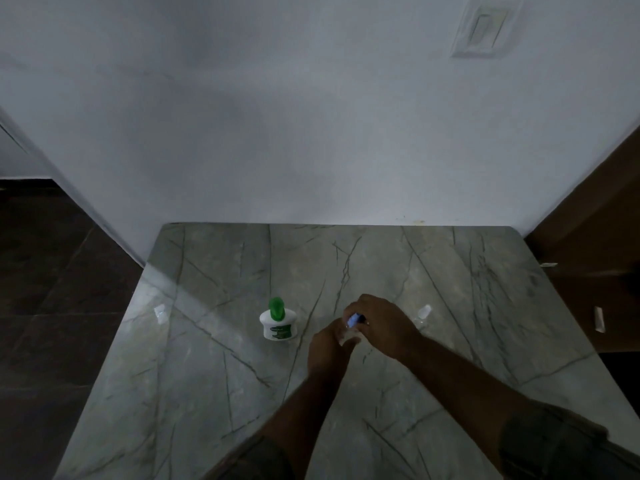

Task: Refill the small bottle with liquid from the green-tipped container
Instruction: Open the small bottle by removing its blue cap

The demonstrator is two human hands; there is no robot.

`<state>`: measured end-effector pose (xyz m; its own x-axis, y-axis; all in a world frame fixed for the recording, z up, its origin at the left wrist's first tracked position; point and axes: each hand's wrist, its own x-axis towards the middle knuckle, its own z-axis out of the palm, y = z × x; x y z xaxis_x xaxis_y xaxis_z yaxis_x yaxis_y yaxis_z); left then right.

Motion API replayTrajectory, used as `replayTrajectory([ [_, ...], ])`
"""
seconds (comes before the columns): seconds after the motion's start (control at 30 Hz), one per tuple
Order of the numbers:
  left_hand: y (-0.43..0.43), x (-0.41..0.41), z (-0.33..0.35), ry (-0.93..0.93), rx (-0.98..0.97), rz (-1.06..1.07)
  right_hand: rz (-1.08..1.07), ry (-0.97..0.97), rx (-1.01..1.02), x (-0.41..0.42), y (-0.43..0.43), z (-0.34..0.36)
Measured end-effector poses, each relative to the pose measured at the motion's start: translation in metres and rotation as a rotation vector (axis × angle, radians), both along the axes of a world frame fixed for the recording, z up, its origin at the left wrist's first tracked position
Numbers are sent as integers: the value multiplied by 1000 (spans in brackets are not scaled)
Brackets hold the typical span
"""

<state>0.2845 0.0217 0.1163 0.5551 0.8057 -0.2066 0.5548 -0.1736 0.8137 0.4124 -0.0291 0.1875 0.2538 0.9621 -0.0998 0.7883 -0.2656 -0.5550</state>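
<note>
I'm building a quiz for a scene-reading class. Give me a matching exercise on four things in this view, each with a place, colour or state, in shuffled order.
Things:
1. green-tipped container
2. small bottle
3. wall plate
4. table

Descriptions:
A. grey-green with dark veins
B. fixed high on the wall, at right
C. gripped by the left hand and the right hand
D. stands upright and untouched, to the left of both hands

Pairs: 1-D; 2-C; 3-B; 4-A

Left hand (327, 344) and right hand (377, 320) together, fingers curled round small bottle (351, 329).
</note>
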Motion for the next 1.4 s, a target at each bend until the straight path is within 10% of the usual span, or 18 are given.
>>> replayTrajectory([
  [0.9, -3, -1, -6, -18, 10, 68, -14, -398, -117, -12, 10, 16],
  [1.4, -7, -5, -1, 49, 71, 70, -86, -265, -62, -10, 9, 23],
])
